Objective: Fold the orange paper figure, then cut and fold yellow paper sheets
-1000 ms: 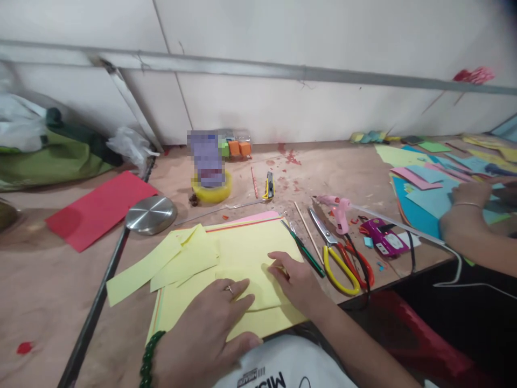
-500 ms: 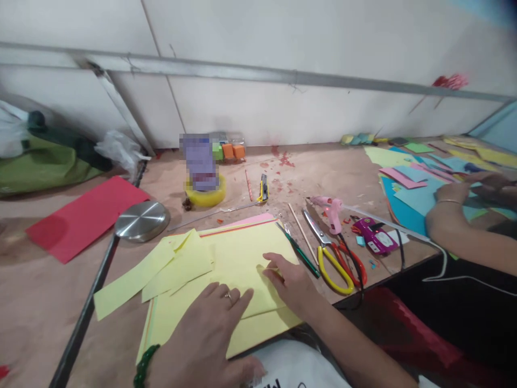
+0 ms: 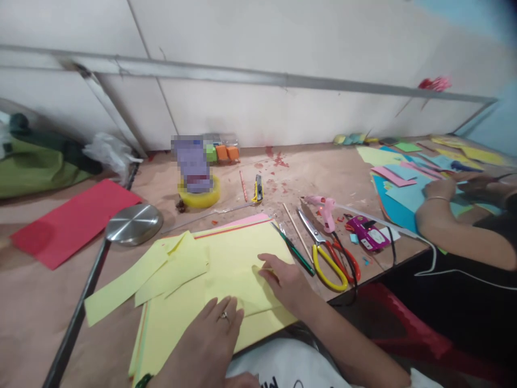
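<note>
A sheet of yellow paper (image 3: 238, 253) lies on a stack of coloured paper in front of me. My left hand (image 3: 212, 334) rests flat on its near part, fingers stretched out and a ring on one. At the sheet's right side, my right hand (image 3: 285, 280) is curled, thumb and forefinger around a small raised bit of yellow paper. Yellow cut pieces (image 3: 173, 267) overlap the stack's left side. Right of the stack lie a green pen-like tool (image 3: 299, 256), a thin wooden stick (image 3: 297, 231) and scissors (image 3: 329, 267) with yellow and red handles.
Farther right are a pink glue gun (image 3: 325, 210) and a purple toy-like object (image 3: 367, 233). A tape roll (image 3: 200, 198) and box cutter (image 3: 258, 189) sit behind. A metal disc (image 3: 135, 221) overlaps red paper (image 3: 76, 221). A co-worker's arms (image 3: 448, 215) reach over blue sheets at right.
The view has shifted slightly right. My left hand has slid a little toward me on the paper, its fingers closer together. The right hand stays at the same place on the sheet.
</note>
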The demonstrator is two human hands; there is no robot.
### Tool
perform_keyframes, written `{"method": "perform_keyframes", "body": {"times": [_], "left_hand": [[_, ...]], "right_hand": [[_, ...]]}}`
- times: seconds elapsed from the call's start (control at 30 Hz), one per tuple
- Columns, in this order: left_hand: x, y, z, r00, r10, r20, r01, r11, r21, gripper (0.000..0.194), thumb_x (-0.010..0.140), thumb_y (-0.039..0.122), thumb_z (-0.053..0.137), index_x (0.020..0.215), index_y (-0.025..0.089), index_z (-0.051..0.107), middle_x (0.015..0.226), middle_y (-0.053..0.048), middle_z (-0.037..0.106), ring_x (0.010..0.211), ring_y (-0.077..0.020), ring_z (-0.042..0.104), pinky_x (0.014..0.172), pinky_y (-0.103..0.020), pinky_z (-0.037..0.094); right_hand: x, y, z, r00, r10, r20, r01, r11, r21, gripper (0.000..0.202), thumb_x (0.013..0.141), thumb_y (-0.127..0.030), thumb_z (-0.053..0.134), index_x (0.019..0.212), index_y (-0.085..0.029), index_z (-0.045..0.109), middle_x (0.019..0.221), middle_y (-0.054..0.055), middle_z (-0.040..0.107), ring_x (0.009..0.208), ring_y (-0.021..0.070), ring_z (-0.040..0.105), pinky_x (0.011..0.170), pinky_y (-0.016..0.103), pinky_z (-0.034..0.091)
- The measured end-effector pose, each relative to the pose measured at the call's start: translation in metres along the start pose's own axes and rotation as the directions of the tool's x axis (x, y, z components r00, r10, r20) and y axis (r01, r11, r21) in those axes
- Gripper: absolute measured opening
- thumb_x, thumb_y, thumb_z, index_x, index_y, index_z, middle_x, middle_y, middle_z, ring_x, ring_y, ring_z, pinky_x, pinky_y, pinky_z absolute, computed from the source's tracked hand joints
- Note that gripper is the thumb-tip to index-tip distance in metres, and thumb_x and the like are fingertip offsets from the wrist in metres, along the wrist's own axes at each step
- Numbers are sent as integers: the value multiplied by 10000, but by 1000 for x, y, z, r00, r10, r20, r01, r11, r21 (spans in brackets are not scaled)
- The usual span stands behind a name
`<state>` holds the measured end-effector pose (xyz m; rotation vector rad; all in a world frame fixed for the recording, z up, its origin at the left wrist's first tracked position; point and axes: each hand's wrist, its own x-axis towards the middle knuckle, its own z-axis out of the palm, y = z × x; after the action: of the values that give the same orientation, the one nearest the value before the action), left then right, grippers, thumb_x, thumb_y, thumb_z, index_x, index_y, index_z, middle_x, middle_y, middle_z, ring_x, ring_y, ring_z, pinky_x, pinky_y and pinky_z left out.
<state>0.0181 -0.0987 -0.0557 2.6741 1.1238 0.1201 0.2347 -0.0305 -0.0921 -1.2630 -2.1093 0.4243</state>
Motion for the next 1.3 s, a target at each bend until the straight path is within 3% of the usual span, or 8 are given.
{"method": "perform_keyframes", "body": {"times": [0.33,0.47,0.5,0.57,0.63,0.73,0.83,1.3], "left_hand": [[17,13,-42,953,-171,252,231,945,-232,423,753,329,718,1118,131,637,1067,-141,672,985,-328,603,848,-488,529],[7,-4,-33,972,-226,-69,196,933,-301,267,828,349,629,1057,216,664,1007,-93,666,912,-284,628,800,-451,546],[5,-11,-31,922,-313,-229,229,916,-330,340,846,365,604,1161,238,622,1127,-103,637,1007,-288,613,853,-450,533],[4,-24,-30,736,-532,-418,343,826,-446,554,826,426,614,1334,245,486,1300,-125,551,1168,-307,542,922,-465,501],[6,-34,-32,631,-692,-351,376,668,-642,696,763,464,660,1376,223,435,1266,-126,578,1140,-296,563,895,-444,512],[13,-39,-36,709,-705,-32,345,385,-856,479,710,484,675,1073,173,654,880,-57,683,766,-206,631,661,-317,530],[19,-38,-36,739,-671,61,288,234,-929,359,717,513,653,667,157,654,555,22,551,526,-113,469,504,-225,407],[19,-36,-34,701,-711,-52,269,331,-904,317,723,456,639,600,166,670,493,20,548,476,-111,446,470,-221,381]], "right_hand": [[0,0,-1,999,-4,-34,5,999,50,206,918,-188,509,1099,-188,608,745,30,741,638,157,704,591,221,541],[-1,-4,-9,988,-36,-153,61,985,159,179,927,-223,534,1094,-205,598,713,5,729,549,120,661,542,198,533],[-2,-5,-12,979,-41,-201,81,978,194,171,926,-230,548,1089,-209,594,711,1,726,533,114,652,517,190,527],[-3,-7,-17,958,-39,-283,116,959,260,163,916,-225,582,1079,-219,589,712,-3,724,542,113,658,497,184,530],[-3,-9,-20,941,-29,-337,141,940,312,176,904,-208,607,1078,-222,584,717,-1,726,582,123,680,520,190,551],[-3,-9,-21,931,-21,-364,154,928,340,183,891,-196,627,1069,-211,586,712,8,729,593,136,695,542,203,572],[-3,-7,-19,928,-32,-371,159,936,315,162,885,-201,636,1043,-206,598,712,13,731,588,143,699,526,206,574],[1,-7,-18,929,-10,-369,120,953,277,153,880,-222,629,1029,-200,600,683,6,728,565,140,680,514,213,555]]}}
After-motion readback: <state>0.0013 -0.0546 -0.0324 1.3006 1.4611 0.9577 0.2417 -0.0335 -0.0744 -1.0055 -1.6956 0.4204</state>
